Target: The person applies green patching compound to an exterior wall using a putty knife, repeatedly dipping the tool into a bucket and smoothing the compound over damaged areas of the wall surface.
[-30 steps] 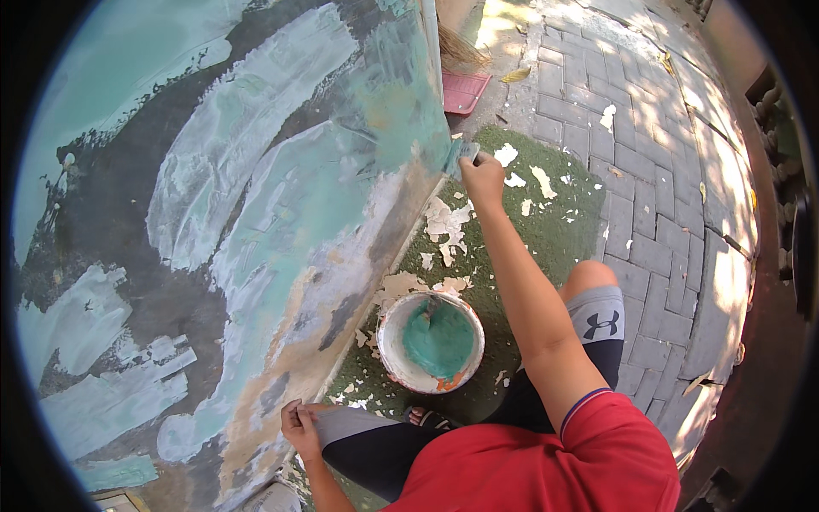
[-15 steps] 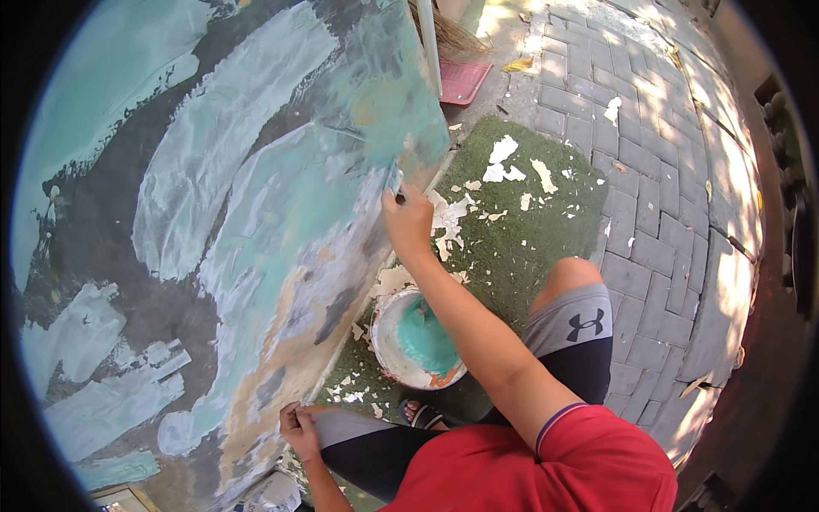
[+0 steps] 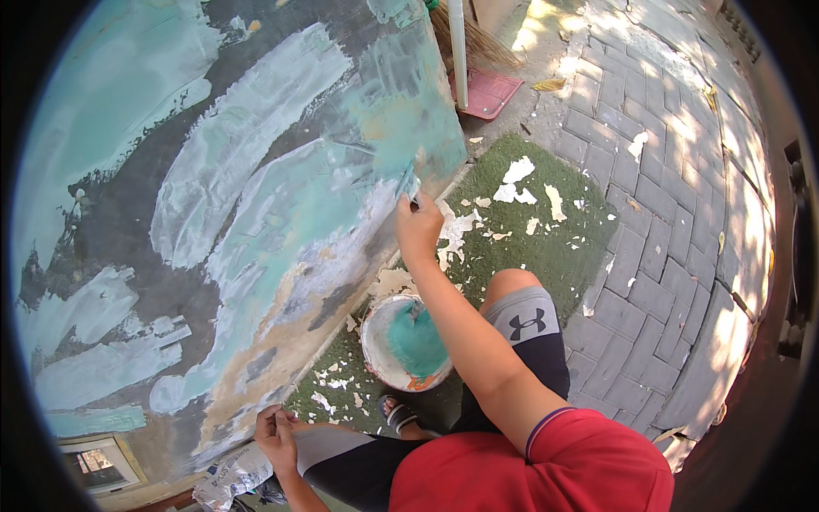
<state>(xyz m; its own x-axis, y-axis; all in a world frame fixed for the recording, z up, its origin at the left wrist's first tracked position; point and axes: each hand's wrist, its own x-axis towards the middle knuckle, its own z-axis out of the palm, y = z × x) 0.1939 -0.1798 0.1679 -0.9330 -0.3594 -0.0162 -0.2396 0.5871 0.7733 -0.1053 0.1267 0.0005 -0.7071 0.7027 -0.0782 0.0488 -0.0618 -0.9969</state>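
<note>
With my right hand (image 3: 421,229) I am clamping a small flat teal-smeared hand tool (image 3: 410,183) between thumb and fingers, just above the middle of the frame. My fist is covering most of it, so I can't swear to its full shape. I am holding it low at the wall's right-hand edge, probably so the flat end is lying against the grey wall patched with teal and whitish coating (image 3: 281,196), which is filling the left of the frame.

The round white bucket with orange-stained rim (image 3: 372,341) is sitting at lower centre, between my knees and beside the wall's foot, I think to keep its thick teal paste (image 3: 420,343) within easy reach. My left hand (image 3: 275,437) is resting by my left knee at lower left, fingers curled close together; I cannot tell whether anything is in them. Pale paint flakes (image 3: 518,170) are lying on the green turf mat (image 3: 567,243), right of centre.

As for markings, my grey-and-black shorts (image 3: 512,303) are carrying a dark printed emblem on the right leg, and a crumpled silvery-white plastic bag (image 3: 235,480) at bottom left is showing some dark lettering.
</note>
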